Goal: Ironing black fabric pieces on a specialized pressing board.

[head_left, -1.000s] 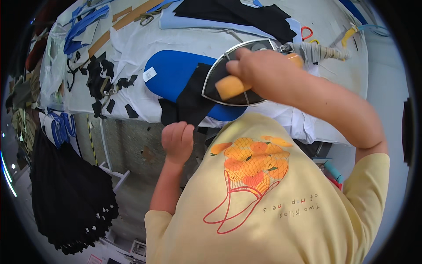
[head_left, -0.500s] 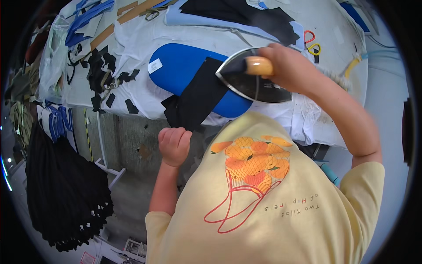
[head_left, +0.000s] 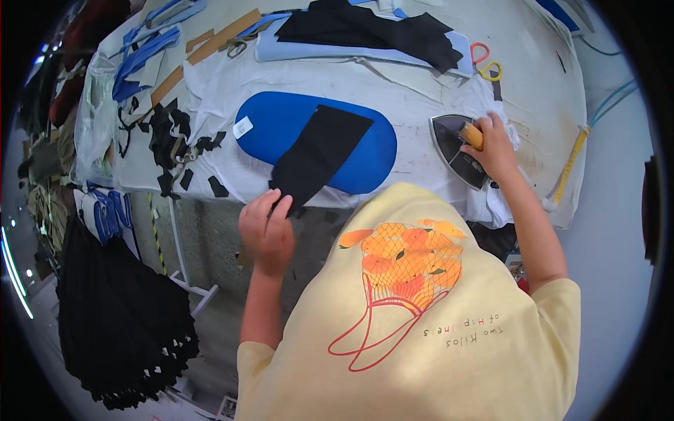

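A black piece of cloth (head_left: 324,147) lies slantwise across an oval blue pad (head_left: 372,158), its near end hanging past the table's front edge. At that near end my left hand (head_left: 267,231) has its fingers closed on the cloth's edge; the thumb is hard to make out. To the right of the pad, apart from it, an iron (head_left: 446,140) with a wooden handle sits on white cloth. My right hand (head_left: 497,149) is wrapped round the handle.
Black cloth pieces (head_left: 365,31) lie on a light blue board at the back. Scissors (head_left: 484,63) with red and yellow handles are at the back right. Black scraps (head_left: 168,137) lie left of the pad. A large bundle of black cloth (head_left: 123,302) hangs at the left.
The iron has moved right, off the black cloth and pad, with my right hand still on it. My left hand has risen from below the table edge to the cloth's near end.
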Available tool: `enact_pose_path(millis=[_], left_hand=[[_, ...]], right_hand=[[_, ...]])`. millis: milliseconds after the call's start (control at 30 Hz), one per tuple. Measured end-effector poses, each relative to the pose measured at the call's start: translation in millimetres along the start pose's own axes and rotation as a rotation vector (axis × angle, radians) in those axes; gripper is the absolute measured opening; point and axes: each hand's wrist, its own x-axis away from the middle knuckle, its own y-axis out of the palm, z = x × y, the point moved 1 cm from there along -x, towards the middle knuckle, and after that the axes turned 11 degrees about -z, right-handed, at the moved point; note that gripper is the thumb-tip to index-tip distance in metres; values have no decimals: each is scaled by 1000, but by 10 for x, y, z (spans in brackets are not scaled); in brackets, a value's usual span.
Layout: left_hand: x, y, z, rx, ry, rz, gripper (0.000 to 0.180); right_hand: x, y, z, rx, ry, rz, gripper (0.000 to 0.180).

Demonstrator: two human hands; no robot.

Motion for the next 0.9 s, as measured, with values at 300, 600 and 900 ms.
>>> enact_pose_path(millis=[300, 600, 900], left_hand=[[-592, -592, 188, 69, 22, -24, 32], [-898, -1092, -236, -419, 105, 79, 32], [-927, -116, -772, -214, 181, -196, 32]], right_hand=[[57, -68, -1656, -300, -1000, 274, 55], [174, -569, -1596, -264, -927, 525, 46], [338, 140, -1151, 134, -880, 398, 45]])
